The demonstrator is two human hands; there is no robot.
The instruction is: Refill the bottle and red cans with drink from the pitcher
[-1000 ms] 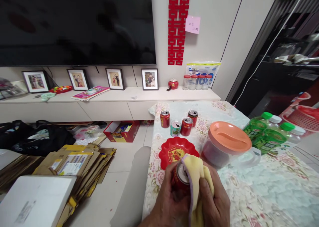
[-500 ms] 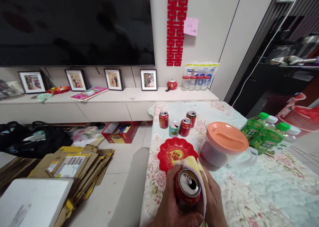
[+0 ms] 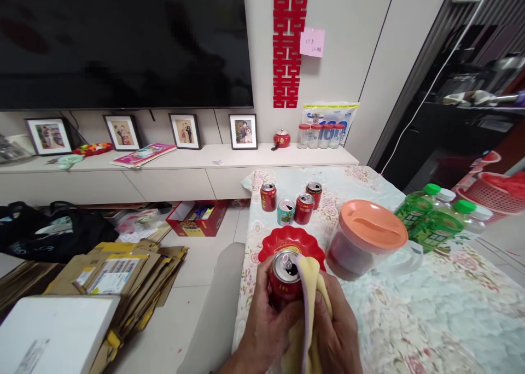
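The left hand (image 3: 266, 325) has its grip clamped around a red drink can (image 3: 284, 280). The right hand (image 3: 338, 330) grip presses a yellow cloth (image 3: 310, 278) against the can's 3 o'clock side, over the counter (image 3: 430, 308). A red plate (image 3: 292, 237) lies at 12 o'clock and an orange-lidded pitcher (image 3: 371, 226) stands at 2 o'clock.

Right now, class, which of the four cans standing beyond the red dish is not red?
The teal can, second from the left; the other three cans are red.

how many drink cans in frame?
5. Four stand on the table beyond the dish: left red can, teal can, middle red can, back red can. The held can is in the left hand, cloth against it. The jug may hide others.
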